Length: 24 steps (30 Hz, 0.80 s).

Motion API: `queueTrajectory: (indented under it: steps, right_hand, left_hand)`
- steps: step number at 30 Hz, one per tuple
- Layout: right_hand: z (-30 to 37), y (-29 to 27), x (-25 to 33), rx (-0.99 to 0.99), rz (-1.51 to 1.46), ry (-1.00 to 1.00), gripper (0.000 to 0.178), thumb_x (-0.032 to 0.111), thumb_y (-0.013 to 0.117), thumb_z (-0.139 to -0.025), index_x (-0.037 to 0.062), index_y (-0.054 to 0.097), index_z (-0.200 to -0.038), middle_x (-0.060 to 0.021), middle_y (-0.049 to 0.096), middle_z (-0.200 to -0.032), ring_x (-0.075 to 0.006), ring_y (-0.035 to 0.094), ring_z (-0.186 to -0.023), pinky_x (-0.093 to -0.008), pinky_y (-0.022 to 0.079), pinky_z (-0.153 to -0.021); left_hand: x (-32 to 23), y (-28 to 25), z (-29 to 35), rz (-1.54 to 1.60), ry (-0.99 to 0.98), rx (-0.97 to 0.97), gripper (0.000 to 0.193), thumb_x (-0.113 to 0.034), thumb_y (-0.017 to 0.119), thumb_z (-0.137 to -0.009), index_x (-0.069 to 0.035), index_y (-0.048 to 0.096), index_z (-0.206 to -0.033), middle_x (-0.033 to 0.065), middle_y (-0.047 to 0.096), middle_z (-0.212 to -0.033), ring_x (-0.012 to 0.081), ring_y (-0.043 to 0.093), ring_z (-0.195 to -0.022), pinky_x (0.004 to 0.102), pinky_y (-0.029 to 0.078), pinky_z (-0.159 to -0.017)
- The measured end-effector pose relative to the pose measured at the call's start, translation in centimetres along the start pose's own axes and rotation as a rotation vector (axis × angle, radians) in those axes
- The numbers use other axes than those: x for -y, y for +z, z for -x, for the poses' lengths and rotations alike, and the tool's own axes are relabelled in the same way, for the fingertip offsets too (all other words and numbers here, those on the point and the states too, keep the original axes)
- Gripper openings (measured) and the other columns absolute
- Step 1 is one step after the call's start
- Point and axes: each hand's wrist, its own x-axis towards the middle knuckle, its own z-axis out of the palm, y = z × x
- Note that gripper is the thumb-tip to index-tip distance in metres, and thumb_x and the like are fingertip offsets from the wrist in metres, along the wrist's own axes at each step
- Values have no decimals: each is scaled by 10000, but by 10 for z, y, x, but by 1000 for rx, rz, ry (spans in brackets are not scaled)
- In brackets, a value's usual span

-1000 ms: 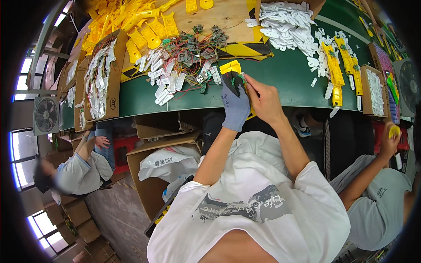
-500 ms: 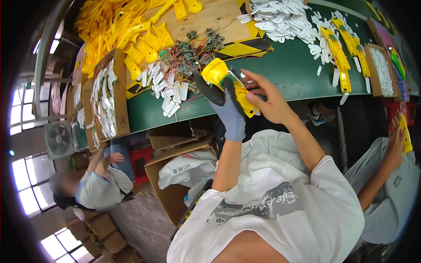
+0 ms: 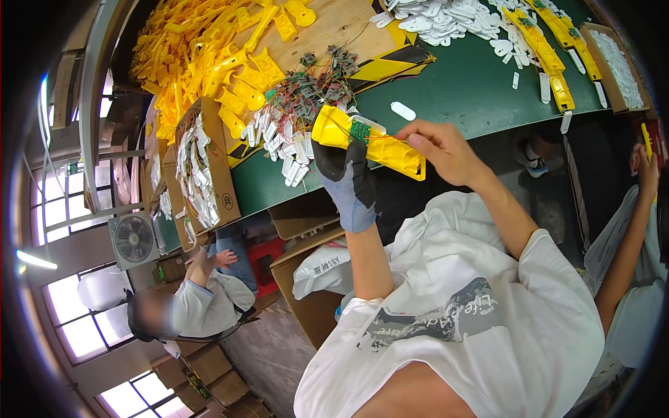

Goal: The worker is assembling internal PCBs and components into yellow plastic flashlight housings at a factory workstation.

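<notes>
My left hand (image 3: 344,188), in a grey glove with black palm and fingers, is closed around a yellow plastic casing (image 3: 403,159) above the table's front edge. The casing's open inside faces up. A green circuit board (image 3: 359,130) sits in it, with my left thumb against its lower edge. From the board a thin red wire (image 3: 382,136) runs right to my bare right hand (image 3: 446,150), whose thumb and forefinger pinch it. Just beyond the casing, a white oval plastic piece (image 3: 403,110) lies on the green tabletop (image 3: 481,97).
Loose wired circuit boards (image 3: 313,87) and white rectangular pieces (image 3: 296,166) lie beyond my left hand. Yellow casings (image 3: 188,63) are heaped far left, beside a cardboard box (image 3: 224,181). White parts (image 3: 446,21) and filled yellow casings (image 3: 540,52) lie far right. Other people sit on both sides.
The casing has tilted flatter, showing more of its inside. My right hand's spread fingers have left the casing and now pinch the red wire. The whole view has shifted.
</notes>
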Motion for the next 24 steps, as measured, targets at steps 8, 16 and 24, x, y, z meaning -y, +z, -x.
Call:
queueTrajectory:
  steps: [8, 16, 24]
  right_hand:
    - [9, -28, 51, 8, 289, -120, 161, 129, 679, -773, 12, 634, -874, -71, 615, -693, -120, 579, -610, -251, 446, -570]
    - [26, -19, 34, -23, 225, -31, 129, 112, 622, -821, 28, 627, -919, -88, 631, -726, -169, 573, -544, -272, 433, -514]
    - [28, -15, 23, -144, 363, -325, 164, 123, 618, -817, 27, 616, -950, -97, 610, -697, -200, 561, -522, -281, 426, -502]
  left_hand:
    - [-3, -11, -4, -296, 55, -21, 406, -87, 603, -836, -39, 445, -1206, 50, 533, -1094, 162, 534, -960, 321, 428, -854]
    - [-5, 7, 0, 157, 60, -72, 569, -33, 604, -777, -72, 361, -1291, 80, 533, -1126, 221, 546, -1011, 371, 436, -905]
    - [1, 3, 0, 270, 43, -54, 551, -96, 633, -806, -82, 376, -1293, 80, 530, -1164, 231, 540, -1050, 401, 435, -929]
